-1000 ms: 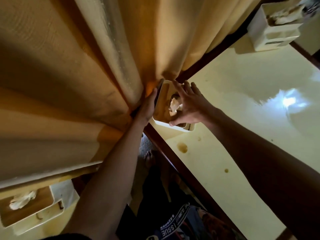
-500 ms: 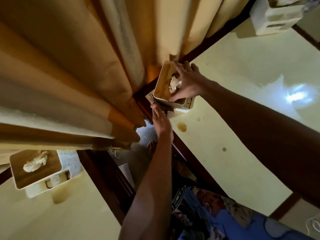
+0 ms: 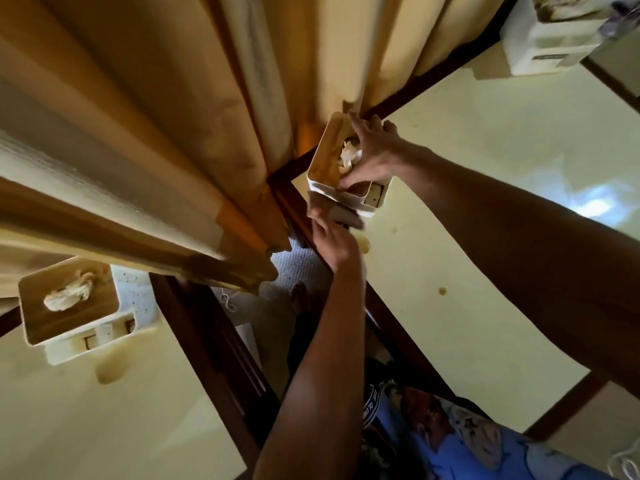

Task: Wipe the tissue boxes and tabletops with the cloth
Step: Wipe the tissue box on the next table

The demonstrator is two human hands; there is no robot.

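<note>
Tissue box point(image 3: 327, 157) on cream tabletop point(image 3: 485, 209) (stained), curtains point(image 3: 173, 133) behind

Not much to read here: white capital letters run along a dark band on the person's blue printed shirt point(image 3: 372, 408) at the bottom of the view, and only something like "CLO" shows (the rest curls out of sight and blurs). There's a small dark label strip on the front of the white tissue box point(image 3: 547, 57) at top right, but its print is too small to make out. Nothing else carries legible text.
</note>
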